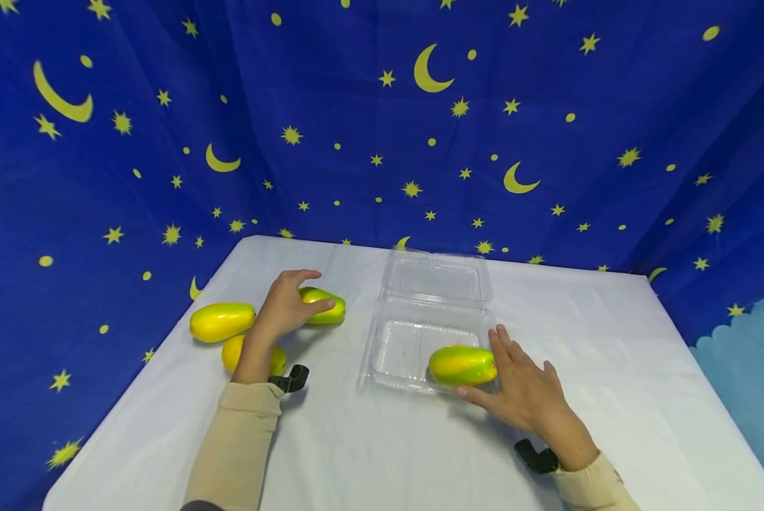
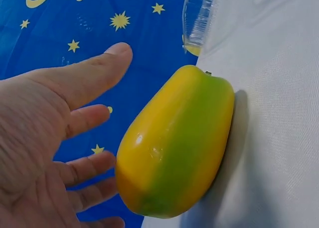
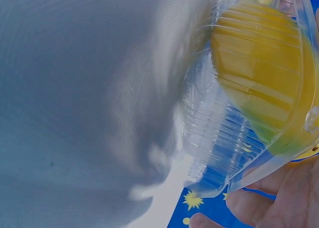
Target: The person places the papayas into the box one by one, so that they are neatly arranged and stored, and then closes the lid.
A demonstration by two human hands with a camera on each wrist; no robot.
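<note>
My left hand (image 1: 284, 306) is beside a yellow-green papaya (image 2: 174, 143) on the table, thumb and fingers spread apart. In the left wrist view, the thumb stands away from the fruit and some fingertips overlap its edge. My right hand (image 1: 527, 389) is at the right end of another papaya (image 1: 461, 366), its fingers extended and the thumb by the near side. That fruit lies in the right part of a clear plastic clamshell box (image 1: 397, 348). Through the ribbed wall in the right wrist view, the fruit shows yellow, with fingers outside the rim.
The box's lid (image 1: 438, 278) lies folded back toward the far table edge. Left of the left forearm is a yellow papaya (image 1: 220, 322); another papaya (image 1: 231, 353) is partly hidden behind the wrist. A white cloth covers the table (image 1: 356, 454), with a blue star-and-moon curtain (image 1: 356, 106) behind.
</note>
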